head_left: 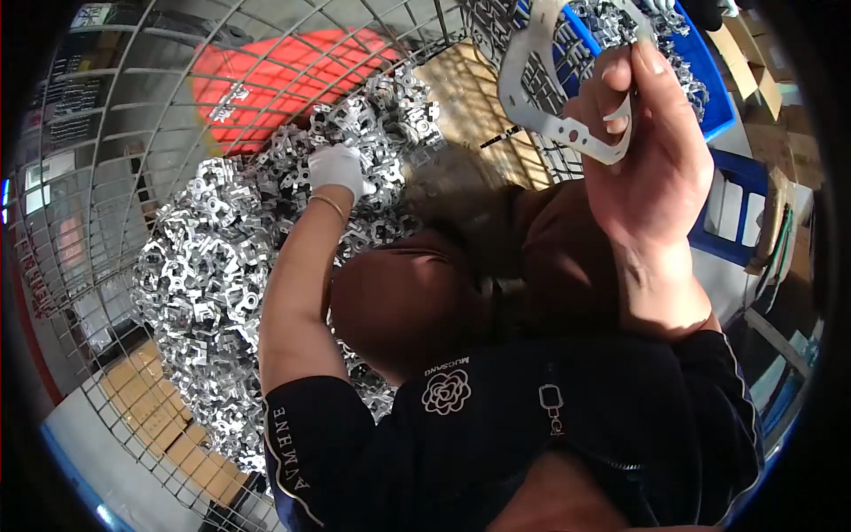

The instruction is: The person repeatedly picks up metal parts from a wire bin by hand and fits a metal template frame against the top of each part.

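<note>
R hand (pixel 651 168) pinched flat metal bracket (pixel 514 82) betw. thumb and bent fingers, raised nr. blue bin (pixel 722 99). Gloved L hand (pixel 337 170) lay at pile of metal parts (pixel 208 297); fingers hidden, opening/grip undetermined. Risks: bracket poss. dropped if pinch slipped; bare R fingers poss. cut by thin edge; loose pile poss. slid if disturbed.

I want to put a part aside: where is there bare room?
The cardboard looks mostly bare, bordered by the metal-parts pile on its left and the brown-trousered legs nearer. The red sheet shows bare surface, crossed by cage wires in view. Crowded: around the left hand and in the blue bin.
</note>
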The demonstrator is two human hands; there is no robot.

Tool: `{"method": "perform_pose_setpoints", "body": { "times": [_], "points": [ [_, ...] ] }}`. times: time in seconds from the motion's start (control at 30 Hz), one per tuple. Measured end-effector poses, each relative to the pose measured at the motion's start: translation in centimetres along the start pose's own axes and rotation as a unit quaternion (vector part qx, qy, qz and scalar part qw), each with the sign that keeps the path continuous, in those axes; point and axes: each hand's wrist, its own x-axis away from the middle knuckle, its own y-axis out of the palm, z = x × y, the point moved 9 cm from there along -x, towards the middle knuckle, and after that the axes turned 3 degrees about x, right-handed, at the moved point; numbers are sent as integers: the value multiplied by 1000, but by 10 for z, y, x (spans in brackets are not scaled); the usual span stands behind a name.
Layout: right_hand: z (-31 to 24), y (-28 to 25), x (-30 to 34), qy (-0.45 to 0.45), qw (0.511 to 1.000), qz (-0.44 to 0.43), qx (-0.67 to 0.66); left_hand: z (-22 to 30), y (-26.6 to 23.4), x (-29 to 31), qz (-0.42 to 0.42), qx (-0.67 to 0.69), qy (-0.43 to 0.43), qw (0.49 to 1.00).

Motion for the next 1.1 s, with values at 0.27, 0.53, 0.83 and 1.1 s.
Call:
{"method": "perform_pose_setpoints", "body": {
  "times": [0.27,0.53,0.83,1.1],
  "points": [
    [11,4,-4,5,1000,-21,-6,-21,13,8,126,-108,21,986],
    [11,4,1,14,1000,0,-12,-77,-43,72,424,140,-100,889],
    [22,4,13,79,997,-14,-10,-28,-162,114,148,946,200,210],
    [21,12,15,80,992,-52,-78,73,-210,170,-1,930,261,260]
  ]
}}
